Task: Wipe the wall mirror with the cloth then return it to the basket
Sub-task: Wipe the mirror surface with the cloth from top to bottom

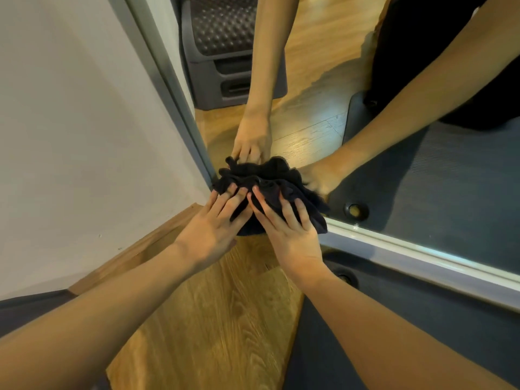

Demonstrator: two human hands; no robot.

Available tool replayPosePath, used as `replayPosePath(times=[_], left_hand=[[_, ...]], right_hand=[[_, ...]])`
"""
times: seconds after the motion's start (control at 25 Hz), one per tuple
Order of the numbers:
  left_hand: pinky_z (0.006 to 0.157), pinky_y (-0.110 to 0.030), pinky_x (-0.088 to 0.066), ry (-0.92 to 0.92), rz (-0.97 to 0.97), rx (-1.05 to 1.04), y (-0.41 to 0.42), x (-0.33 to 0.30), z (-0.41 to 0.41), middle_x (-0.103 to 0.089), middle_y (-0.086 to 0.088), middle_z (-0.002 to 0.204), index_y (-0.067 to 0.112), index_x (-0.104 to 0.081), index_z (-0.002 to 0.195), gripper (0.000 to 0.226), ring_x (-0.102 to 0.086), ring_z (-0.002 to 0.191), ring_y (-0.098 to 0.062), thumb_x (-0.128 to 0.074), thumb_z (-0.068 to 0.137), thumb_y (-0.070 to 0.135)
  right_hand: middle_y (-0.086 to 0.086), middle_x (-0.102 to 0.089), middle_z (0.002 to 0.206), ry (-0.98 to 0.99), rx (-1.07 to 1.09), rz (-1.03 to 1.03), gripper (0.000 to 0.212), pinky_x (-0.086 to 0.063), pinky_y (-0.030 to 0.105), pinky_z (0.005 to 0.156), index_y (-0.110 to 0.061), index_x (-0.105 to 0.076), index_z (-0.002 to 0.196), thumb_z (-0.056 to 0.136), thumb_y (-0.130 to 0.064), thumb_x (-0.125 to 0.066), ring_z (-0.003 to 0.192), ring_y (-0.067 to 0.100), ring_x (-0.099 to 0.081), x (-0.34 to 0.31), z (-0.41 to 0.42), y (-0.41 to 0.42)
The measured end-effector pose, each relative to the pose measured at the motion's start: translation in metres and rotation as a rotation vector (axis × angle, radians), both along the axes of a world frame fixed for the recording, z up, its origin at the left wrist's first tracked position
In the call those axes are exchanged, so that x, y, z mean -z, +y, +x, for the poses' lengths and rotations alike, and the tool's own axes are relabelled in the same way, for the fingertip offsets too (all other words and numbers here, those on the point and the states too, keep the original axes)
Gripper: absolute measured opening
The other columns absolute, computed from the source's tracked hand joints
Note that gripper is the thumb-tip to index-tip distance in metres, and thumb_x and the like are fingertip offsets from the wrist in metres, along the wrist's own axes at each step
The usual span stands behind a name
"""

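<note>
Both hands press a bunched dark cloth [270,190] against the lower left corner of the wall mirror [323,114], where its grey frame [416,257] meets the floor. The left hand [213,223] lies flat on the cloth with its fingers straight and spread. The right hand [287,226] rests beside it, its fingers slightly bent over the fabric's folds, pushing rather than clenching. The glass reflects both arms and the cloth. Below lies wooden flooring [219,319], with a dark grey mat [422,333] to the right and a white wall [70,122] to the left.
</note>
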State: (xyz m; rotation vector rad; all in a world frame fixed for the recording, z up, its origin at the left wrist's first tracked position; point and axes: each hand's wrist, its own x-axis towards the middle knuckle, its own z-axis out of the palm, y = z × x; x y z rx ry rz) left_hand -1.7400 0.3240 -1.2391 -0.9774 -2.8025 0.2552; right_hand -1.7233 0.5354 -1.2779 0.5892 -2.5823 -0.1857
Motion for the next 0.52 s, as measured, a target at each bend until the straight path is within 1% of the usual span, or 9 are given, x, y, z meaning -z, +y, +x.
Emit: replayPosePath(times=[0.04,0.12,0.16,0.2,0.28,0.32,0.4,0.48,0.52], left_hand=[[0.119,-0.059,-0.025,-0.030,-0.016,-0.018,0.009,-0.002,0.004,-0.035,-0.026,0.157,0.003,-0.043,0.153,0.107,-0.028,0.149,-0.046,-0.094,0.064,0.034],[0.118,-0.062,-0.033,-0.080,-0.038,-0.049,0.035,-0.002,0.015,-0.037,-0.031,0.155,-0.001,-0.046,0.150,0.106,-0.034,0.146,-0.051,-0.093,0.065,0.041],[0.116,-0.063,-0.037,-0.110,-0.037,-0.054,0.051,-0.002,0.022,-0.037,-0.033,0.154,-0.003,-0.047,0.148,0.103,-0.036,0.145,-0.052,-0.092,0.066,0.041],[0.114,-0.063,-0.039,-0.137,-0.023,-0.050,0.069,0.000,0.028,-0.036,-0.034,0.154,-0.003,-0.047,0.147,0.098,-0.036,0.144,-0.053,-0.091,0.068,0.036],[0.113,-0.062,-0.040,-0.172,0.018,-0.033,0.107,0.000,0.040,-0.033,-0.033,0.153,-0.002,-0.048,0.147,0.094,-0.038,0.142,-0.054,-0.089,0.068,0.028],[0.111,-0.061,-0.041,-0.187,0.029,-0.022,0.125,-0.001,0.046,-0.034,-0.032,0.151,-0.001,-0.050,0.146,0.096,-0.042,0.140,-0.053,-0.091,0.065,0.031],[0.110,-0.057,-0.043,-0.231,0.046,0.032,0.170,-0.003,0.058,-0.037,-0.029,0.149,0.003,-0.053,0.144,0.103,-0.047,0.137,-0.050,-0.095,0.059,0.044],[0.111,-0.053,-0.042,-0.268,0.067,0.100,0.219,-0.004,0.072,-0.037,-0.025,0.151,0.005,-0.049,0.148,0.109,-0.049,0.137,-0.046,-0.094,0.058,0.050],[0.111,-0.052,-0.041,-0.290,0.075,0.134,0.244,-0.005,0.079,-0.036,-0.024,0.152,0.006,-0.046,0.150,0.112,-0.049,0.137,-0.045,-0.093,0.059,0.051]], right_hand=[[-0.004,-0.009,0.172,-0.008,-0.024,-0.007,0.085,0.013,0.043,0.128,-0.023,-0.025,0.164,0.087,-0.016,-0.060,0.152,0.025,-0.020,-0.003,0.002,0.008],[-0.004,-0.021,0.170,-0.012,-0.037,-0.008,0.079,0.008,0.043,0.130,-0.022,-0.029,0.163,0.090,-0.014,-0.060,0.153,0.023,-0.020,-0.006,0.007,0.032],[-0.003,-0.027,0.170,-0.006,-0.034,-0.012,0.074,0.004,0.043,0.131,-0.022,-0.032,0.162,0.093,-0.013,-0.059,0.153,0.023,-0.022,-0.007,0.012,0.046],[-0.002,-0.032,0.169,-0.002,-0.032,-0.015,0.069,0.000,0.043,0.131,-0.021,-0.035,0.161,0.097,-0.013,-0.057,0.153,0.023,-0.025,-0.008,0.018,0.062],[-0.001,-0.036,0.167,-0.012,-0.026,0.010,0.066,-0.002,0.043,0.131,-0.021,-0.035,0.161,0.098,-0.012,-0.051,0.152,0.023,-0.027,-0.011,0.035,0.102],[-0.001,-0.036,0.166,-0.022,-0.021,0.032,0.068,-0.003,0.043,0.131,-0.021,-0.036,0.161,0.096,-0.013,-0.052,0.151,0.023,-0.028,-0.012,0.044,0.123],[-0.003,-0.038,0.165,-0.025,0.011,0.088,0.073,-0.008,0.045,0.130,-0.022,-0.040,0.159,0.090,-0.013,-0.062,0.149,0.023,-0.033,-0.014,0.063,0.175],[-0.006,-0.037,0.166,-0.020,0.053,0.145,0.078,-0.011,0.047,0.129,-0.024,-0.040,0.159,0.088,-0.012,-0.069,0.148,0.023,-0.036,-0.013,0.086,0.230],[-0.007,-0.036,0.167,-0.022,0.077,0.169,0.079,-0.011,0.047,0.129,-0.025,-0.038,0.160,0.089,-0.012,-0.068,0.149,0.023,-0.035,-0.012,0.099,0.258]])
